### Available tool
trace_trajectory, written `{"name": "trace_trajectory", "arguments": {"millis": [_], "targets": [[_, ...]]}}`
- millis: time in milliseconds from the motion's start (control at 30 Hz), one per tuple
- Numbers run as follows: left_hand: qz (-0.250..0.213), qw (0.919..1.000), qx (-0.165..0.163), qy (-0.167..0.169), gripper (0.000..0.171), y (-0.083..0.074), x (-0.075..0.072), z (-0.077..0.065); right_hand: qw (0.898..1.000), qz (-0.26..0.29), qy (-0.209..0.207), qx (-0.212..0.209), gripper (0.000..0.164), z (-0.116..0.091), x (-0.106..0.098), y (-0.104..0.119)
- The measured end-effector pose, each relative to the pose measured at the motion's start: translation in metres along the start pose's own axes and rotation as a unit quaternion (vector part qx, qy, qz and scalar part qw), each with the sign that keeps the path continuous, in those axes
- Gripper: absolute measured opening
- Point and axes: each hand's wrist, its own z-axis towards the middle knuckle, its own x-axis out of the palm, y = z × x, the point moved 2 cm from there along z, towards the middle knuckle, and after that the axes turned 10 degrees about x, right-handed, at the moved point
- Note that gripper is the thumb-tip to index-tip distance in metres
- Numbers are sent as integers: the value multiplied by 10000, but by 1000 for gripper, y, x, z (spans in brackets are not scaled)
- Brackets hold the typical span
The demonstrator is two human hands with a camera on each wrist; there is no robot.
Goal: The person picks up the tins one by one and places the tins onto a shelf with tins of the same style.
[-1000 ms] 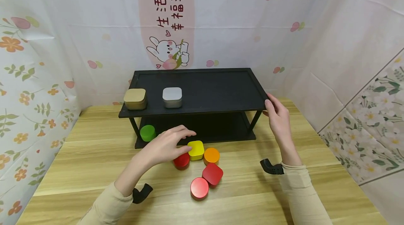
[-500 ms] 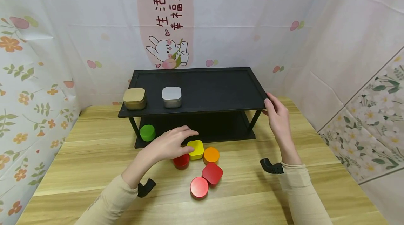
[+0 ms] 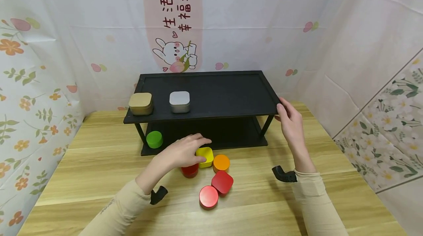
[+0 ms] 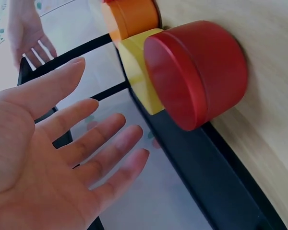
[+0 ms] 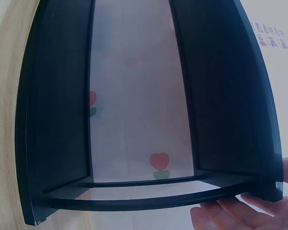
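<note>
Over the lower front edge of a black two-tier shelf (image 3: 224, 96), my left hand (image 3: 185, 151) hovers with its fingers spread and nothing in it. Its thumb overlaps a square yellow tin (image 3: 206, 152) in the head view. A round red tin (image 4: 197, 74) shows beside the yellow one in the left wrist view, apart from the fingers. At the shelf's right front corner, my right hand (image 3: 292, 122) grips the top board, thumb on the upper edge and fingers (image 5: 242, 211) under it.
An orange round tin (image 3: 221, 163), a red square tin (image 3: 223, 182) and another red round tin (image 3: 208, 197) sit on the wooden table (image 3: 257, 199). A green round tin (image 3: 154, 139) is on the lower tier; gold (image 3: 141, 104) and silver (image 3: 180, 102) square tins stand on top.
My left hand has drifted a little to the right, over the yellow tin in the head view. The right hand keeps its grip on the shelf, and the tins have not moved.
</note>
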Motion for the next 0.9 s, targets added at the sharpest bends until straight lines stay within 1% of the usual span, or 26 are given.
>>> {"name": "trace_trajectory", "arguments": {"millis": [267,600,900], "targets": [[55,9997,-209,107,59,3,10,4,10000,55,16,26,53,0,0,1],[-29,9990,-382,208,61,4,18,7,9999,111,29,3,54,1,0,1],[38,9989,-406,229,58,7,25,10,10000,81,8,7,53,1,0,0]]}}
